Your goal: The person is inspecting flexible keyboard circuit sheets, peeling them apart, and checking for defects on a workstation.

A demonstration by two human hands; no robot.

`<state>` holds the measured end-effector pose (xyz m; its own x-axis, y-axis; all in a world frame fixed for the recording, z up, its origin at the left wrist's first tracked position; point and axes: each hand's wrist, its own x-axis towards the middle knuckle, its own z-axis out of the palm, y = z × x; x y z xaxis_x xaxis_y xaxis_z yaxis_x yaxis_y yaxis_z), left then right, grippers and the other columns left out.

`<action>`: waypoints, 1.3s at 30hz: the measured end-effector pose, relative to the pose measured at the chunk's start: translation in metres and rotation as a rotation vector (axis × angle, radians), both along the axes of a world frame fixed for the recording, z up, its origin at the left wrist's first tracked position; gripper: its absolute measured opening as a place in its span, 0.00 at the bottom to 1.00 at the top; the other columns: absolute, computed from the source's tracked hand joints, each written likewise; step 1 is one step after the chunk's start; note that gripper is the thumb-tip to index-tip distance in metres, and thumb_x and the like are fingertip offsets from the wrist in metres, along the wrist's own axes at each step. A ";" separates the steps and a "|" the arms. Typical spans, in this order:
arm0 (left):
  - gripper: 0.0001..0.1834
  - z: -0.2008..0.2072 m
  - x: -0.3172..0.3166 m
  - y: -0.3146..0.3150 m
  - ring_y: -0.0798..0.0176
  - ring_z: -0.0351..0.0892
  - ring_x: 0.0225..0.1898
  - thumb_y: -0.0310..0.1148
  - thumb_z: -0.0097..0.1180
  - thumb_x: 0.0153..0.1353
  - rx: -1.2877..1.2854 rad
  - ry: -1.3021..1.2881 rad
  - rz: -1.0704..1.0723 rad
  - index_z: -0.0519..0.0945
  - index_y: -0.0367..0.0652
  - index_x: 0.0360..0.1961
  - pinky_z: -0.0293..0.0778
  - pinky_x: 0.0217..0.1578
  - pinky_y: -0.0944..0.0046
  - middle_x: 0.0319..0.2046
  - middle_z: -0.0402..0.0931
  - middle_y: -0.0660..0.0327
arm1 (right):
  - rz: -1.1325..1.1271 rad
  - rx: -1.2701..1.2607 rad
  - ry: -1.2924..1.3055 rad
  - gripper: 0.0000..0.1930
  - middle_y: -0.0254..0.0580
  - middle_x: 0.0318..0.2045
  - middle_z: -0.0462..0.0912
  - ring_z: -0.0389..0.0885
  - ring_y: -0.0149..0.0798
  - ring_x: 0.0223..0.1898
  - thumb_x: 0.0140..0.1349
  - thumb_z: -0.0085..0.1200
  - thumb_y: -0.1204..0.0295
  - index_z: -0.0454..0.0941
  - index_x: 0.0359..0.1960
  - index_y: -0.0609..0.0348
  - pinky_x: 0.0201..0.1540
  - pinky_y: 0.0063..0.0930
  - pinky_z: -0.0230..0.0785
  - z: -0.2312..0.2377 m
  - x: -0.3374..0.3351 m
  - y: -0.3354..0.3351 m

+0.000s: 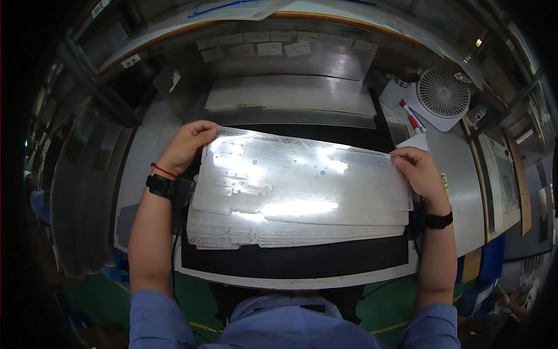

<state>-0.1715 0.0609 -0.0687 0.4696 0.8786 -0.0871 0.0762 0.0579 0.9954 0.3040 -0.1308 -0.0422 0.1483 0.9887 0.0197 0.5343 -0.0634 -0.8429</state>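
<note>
Between my hands is a shiny silver metal sheet with small holes and cut-outs, tilted so its far edge is raised. My left hand pinches its far left corner, thumb on top. At the far right corner my right hand grips the same sheet between thumb and fingers. Beneath it, toward me, lie several similar metal sheets, fanned out slightly along their near edges. They rest on a black mat on the workbench. Glare hides part of the top sheet's surface.
A stack of plain metal sheets lies beyond the mat. At the far right stand a white fan and a red-capped marker. A tall stack of thin sheets stands on the left. Paper labels line the back panel.
</note>
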 end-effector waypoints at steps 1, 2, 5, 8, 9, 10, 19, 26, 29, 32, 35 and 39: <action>0.10 -0.001 -0.002 0.001 0.77 0.74 0.33 0.33 0.59 0.65 0.003 0.001 -0.003 0.81 0.40 0.44 0.70 0.36 0.75 0.33 0.79 0.69 | 0.000 0.012 0.012 0.09 0.33 0.32 0.82 0.76 0.25 0.34 0.63 0.56 0.77 0.82 0.42 0.65 0.40 0.19 0.69 -0.002 0.000 0.001; 0.10 -0.002 -0.004 0.001 0.77 0.73 0.32 0.34 0.58 0.66 0.005 0.002 -0.007 0.81 0.40 0.44 0.69 0.35 0.75 0.33 0.79 0.69 | 0.000 0.043 0.035 0.08 0.33 0.32 0.82 0.76 0.25 0.34 0.63 0.56 0.77 0.82 0.42 0.65 0.40 0.19 0.69 -0.003 0.001 0.001; 0.11 -0.003 -0.004 0.003 0.78 0.70 0.30 0.35 0.56 0.67 0.067 -0.056 0.026 0.81 0.40 0.44 0.66 0.32 0.76 0.33 0.79 0.69 | -0.009 0.114 0.103 0.07 0.32 0.32 0.82 0.76 0.25 0.34 0.64 0.54 0.77 0.82 0.41 0.64 0.40 0.19 0.69 -0.006 0.002 0.003; 0.11 0.004 -0.003 0.000 0.77 0.70 0.28 0.35 0.51 0.69 -0.050 -0.062 -0.071 0.78 0.41 0.47 0.66 0.30 0.76 0.34 0.79 0.68 | -0.030 0.132 0.130 0.07 0.33 0.32 0.82 0.76 0.25 0.34 0.65 0.54 0.76 0.81 0.41 0.64 0.40 0.20 0.69 -0.006 0.003 0.003; 0.11 0.005 -0.002 -0.001 0.77 0.70 0.28 0.35 0.51 0.70 -0.023 -0.009 -0.095 0.78 0.40 0.47 0.66 0.30 0.76 0.34 0.80 0.68 | -0.035 0.135 0.111 0.07 0.33 0.32 0.82 0.77 0.25 0.34 0.65 0.54 0.76 0.81 0.42 0.64 0.40 0.20 0.69 -0.006 0.003 0.003; 0.12 0.005 0.000 -0.002 0.78 0.70 0.29 0.35 0.51 0.70 0.003 0.044 -0.120 0.78 0.40 0.47 0.66 0.30 0.76 0.34 0.80 0.68 | -0.040 0.137 0.092 0.07 0.33 0.32 0.82 0.77 0.25 0.34 0.65 0.54 0.76 0.81 0.42 0.64 0.40 0.20 0.69 -0.005 0.003 0.003; 0.11 -0.011 -0.010 0.012 0.77 0.72 0.27 0.34 0.50 0.71 -0.045 -0.086 0.000 0.77 0.39 0.47 0.68 0.30 0.77 0.34 0.80 0.64 | -0.134 0.119 0.321 0.11 0.25 0.28 0.78 0.72 0.18 0.31 0.68 0.53 0.71 0.77 0.47 0.64 0.35 0.14 0.64 -0.002 -0.002 0.004; 0.10 -0.006 -0.004 0.009 0.73 0.78 0.37 0.34 0.48 0.72 -0.076 -0.132 0.057 0.75 0.41 0.48 0.73 0.42 0.74 0.36 0.79 0.64 | -0.060 0.115 0.396 0.09 0.24 0.26 0.76 0.72 0.18 0.29 0.70 0.51 0.69 0.77 0.43 0.61 0.32 0.14 0.62 -0.012 0.008 0.007; 0.10 -0.006 -0.007 0.008 0.72 0.77 0.41 0.35 0.48 0.72 -0.057 -0.156 0.038 0.75 0.42 0.47 0.73 0.45 0.71 0.39 0.79 0.64 | -0.105 0.122 0.392 0.08 0.25 0.25 0.76 0.73 0.19 0.27 0.70 0.50 0.69 0.77 0.43 0.60 0.30 0.15 0.63 -0.011 0.005 0.008; 0.08 -0.005 -0.007 0.007 0.69 0.77 0.43 0.33 0.48 0.71 -0.022 -0.238 0.063 0.75 0.44 0.47 0.72 0.50 0.67 0.42 0.79 0.64 | -0.129 0.103 0.399 0.07 0.28 0.27 0.77 0.74 0.22 0.24 0.70 0.50 0.70 0.76 0.43 0.60 0.31 0.16 0.66 -0.008 0.010 0.006; 0.06 0.000 0.000 0.001 0.68 0.77 0.46 0.29 0.50 0.70 0.016 -0.312 0.117 0.76 0.43 0.45 0.71 0.54 0.64 0.45 0.79 0.63 | -0.142 0.155 0.466 0.07 0.32 0.31 0.80 0.77 0.25 0.25 0.69 0.49 0.73 0.75 0.44 0.61 0.34 0.17 0.70 -0.009 0.011 0.005; 0.07 -0.012 -0.008 0.010 0.67 0.78 0.47 0.25 0.53 0.67 0.083 -0.306 0.067 0.77 0.40 0.45 0.72 0.54 0.66 0.49 0.79 0.59 | -0.107 0.250 0.404 0.08 0.37 0.36 0.82 0.80 0.26 0.33 0.67 0.48 0.79 0.74 0.46 0.63 0.38 0.17 0.71 -0.010 0.007 0.006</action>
<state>-0.1795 0.0713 -0.0807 0.4038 0.9067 0.1219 -0.2281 -0.0293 0.9732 0.3105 -0.1251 -0.0525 0.2937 0.9398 0.1746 0.1625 0.1309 -0.9780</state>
